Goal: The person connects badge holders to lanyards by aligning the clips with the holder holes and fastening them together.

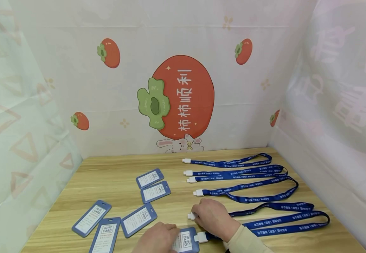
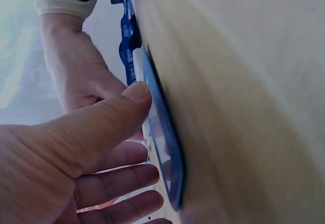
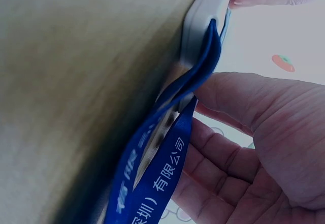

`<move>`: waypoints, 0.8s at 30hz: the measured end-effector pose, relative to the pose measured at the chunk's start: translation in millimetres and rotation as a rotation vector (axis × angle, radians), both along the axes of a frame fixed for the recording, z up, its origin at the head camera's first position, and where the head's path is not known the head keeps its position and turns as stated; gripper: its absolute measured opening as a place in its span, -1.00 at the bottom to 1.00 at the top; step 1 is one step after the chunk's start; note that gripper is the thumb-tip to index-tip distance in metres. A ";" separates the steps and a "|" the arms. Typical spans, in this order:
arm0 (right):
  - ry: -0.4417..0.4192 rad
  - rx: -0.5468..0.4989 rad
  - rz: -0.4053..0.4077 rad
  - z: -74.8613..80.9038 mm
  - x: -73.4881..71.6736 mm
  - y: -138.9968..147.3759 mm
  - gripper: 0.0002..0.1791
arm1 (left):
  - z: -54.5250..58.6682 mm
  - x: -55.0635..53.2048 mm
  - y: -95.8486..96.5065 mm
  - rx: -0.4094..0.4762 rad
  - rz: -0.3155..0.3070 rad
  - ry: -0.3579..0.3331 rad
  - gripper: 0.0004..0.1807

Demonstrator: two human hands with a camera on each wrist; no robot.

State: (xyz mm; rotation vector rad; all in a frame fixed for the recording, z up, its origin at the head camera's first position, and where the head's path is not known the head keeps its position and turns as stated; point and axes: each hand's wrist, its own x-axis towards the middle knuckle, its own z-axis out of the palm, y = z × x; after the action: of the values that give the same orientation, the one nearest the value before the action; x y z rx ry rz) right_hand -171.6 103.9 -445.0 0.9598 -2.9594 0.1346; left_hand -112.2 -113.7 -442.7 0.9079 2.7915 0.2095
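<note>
Near the front edge, my left hand (image 1: 158, 239) rests at the left side of a blue-framed ID card holder (image 1: 186, 240). Its thumb touches the holder's edge and its other fingers reach out loosely, as the left wrist view shows. A white clip (image 1: 200, 237) on a blue lanyard joins the top of this holder. Just behind, my right hand (image 1: 213, 216) pinches another blue lanyard (image 3: 167, 168) by its white clip (image 1: 191, 216), which sticks out left of the fingers. The strap of that lanyard (image 1: 249, 212) trails to the right.
Several loose ID card holders (image 1: 138, 220) lie on the left half of the wooden table (image 1: 75, 182). More blue lanyards (image 1: 252, 186) are laid out in rows at the right, white clips facing left. A printed cloth (image 1: 249, 98) walls the back and sides.
</note>
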 end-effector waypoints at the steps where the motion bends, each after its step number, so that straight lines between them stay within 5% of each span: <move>1: -0.001 0.000 0.001 0.1 0.0 0.1 -0.92 | 1.5 -0.5 -0.5 0.002 0.027 -0.020 -0.44; 5: -0.001 0.000 0.003 -0.2 -0.3 0.5 -0.92 | 9.3 -3.0 -6.5 0.023 0.122 -0.054 -0.41; 12: 0.017 -0.016 0.013 -1.2 -0.5 1.0 -0.93 | 17.9 -7.0 -26.6 0.034 0.219 0.058 -0.37; 19: 0.018 -0.021 0.010 -1.4 -0.3 0.5 -0.93 | 13.2 -10.4 -43.8 0.009 0.317 0.129 -0.38; 24: 0.022 -0.017 0.008 -1.8 0.0 0.4 -0.92 | 8.0 -11.6 -49.5 0.000 0.412 0.079 -0.37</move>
State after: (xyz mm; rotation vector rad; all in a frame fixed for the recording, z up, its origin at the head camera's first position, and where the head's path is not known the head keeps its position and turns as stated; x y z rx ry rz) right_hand -171.7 104.3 -446.8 0.9651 -2.9296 0.1480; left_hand -123.8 -163.3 -434.6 0.3364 3.0223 0.2363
